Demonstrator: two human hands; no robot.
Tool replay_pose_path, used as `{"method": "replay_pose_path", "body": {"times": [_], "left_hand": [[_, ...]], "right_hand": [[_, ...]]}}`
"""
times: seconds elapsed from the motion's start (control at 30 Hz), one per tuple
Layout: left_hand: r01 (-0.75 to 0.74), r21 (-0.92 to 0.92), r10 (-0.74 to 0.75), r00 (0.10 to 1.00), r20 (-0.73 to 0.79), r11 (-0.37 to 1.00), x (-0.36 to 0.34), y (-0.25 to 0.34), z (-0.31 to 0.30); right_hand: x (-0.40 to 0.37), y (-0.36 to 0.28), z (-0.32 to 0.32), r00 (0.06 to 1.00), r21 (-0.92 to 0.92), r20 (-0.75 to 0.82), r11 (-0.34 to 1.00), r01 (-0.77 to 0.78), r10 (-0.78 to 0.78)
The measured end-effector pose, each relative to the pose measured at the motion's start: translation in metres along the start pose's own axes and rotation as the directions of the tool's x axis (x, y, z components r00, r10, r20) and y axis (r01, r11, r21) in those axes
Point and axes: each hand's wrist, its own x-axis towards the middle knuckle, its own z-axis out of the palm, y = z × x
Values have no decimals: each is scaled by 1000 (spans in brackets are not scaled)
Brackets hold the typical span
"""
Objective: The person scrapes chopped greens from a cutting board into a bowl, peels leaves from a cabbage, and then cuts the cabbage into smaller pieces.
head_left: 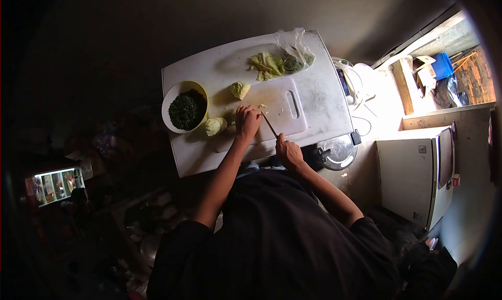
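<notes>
My right hand (289, 151) is closed round the handle of a knife (269, 124), whose blade points up and left across the white cutting board (285, 123). At the blade's tip, my left hand (248, 121) rests on the board with its fingers curled down; what lies beneath them is hidden. Small pale bits (262, 106) are scattered just beyond the fingertips. A pale green cabbage piece (216, 126) sits left of my left hand, and another cabbage piece (240, 90) stands at the board's upper left edge.
A bowl (204, 88) of chopped dark greens (185, 110) stands at the table's left. Loose leaves (267, 65) and a clear plastic bag (296, 46) lie at the far edge of the white table (329, 104). A white fridge (405, 174) stands to the right, below a bright doorway.
</notes>
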Motion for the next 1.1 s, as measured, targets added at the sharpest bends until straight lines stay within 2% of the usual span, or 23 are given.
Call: {"method": "replay_pose_path", "body": {"times": [0.1, 0.23, 0.33, 0.4, 0.5, 0.53, 0.6, 0.7, 0.77, 0.87, 1.0, 1.1], "left_hand": [[42, 10, -43, 999, 32, 999, 0, -2, 3], [31, 9, -31, 1000, -5, 999, 0, -3, 5], [31, 6, -31, 999, -11, 1000, -1, -2, 4], [30, 2, -30, 1000, -7, 1000, -1, -2, 3], [42, -28, -43, 999, -18, 999, -3, -4, 8], [45, -9, -45, 999, -19, 999, -4, -3, 9], [41, 9, -40, 999, -28, 999, 0, -4, 8], [37, 10, -37, 999, -24, 999, -1, -2, 5], [60, 1, -60, 998, 30, 998, -1, -2, 5], [40, 10, -40, 999, 25, 999, -1, -2, 4], [39, -15, -38, 996, 77, 999, 4, -3, -2], [33, -56, -24, 987, 158, 998, 2, -2, -7]], "right_hand": [[-2, -5, -2, 999, -28, 38, 999, -35, 37], [-1, -5, -2, 993, -14, 91, 998, -69, 70], [2, 2, 13, 976, -88, 168, 989, -121, 135], [1, 20, 39, 999, -47, 38, 998, -31, 33], [18, 38, 72, 999, -37, -37, 999, -4, 3], [14, 27, 60, 999, -33, -36, 999, -9, 8], [11, -6, 13, 988, -44, 95, 992, -115, 119], [-1, -2, 11, 987, -56, 111, 992, -113, 119], [10, -3, 20, 987, -42, 103, 992, -122, 126], [22, -2, 24, 989, -28, 81, 992, -124, 126], [13, 1, 10, 987, -68, 94, 990, -125, 131], [9, 2, 10, 995, -86, 22, 992, -97, 99]]}}
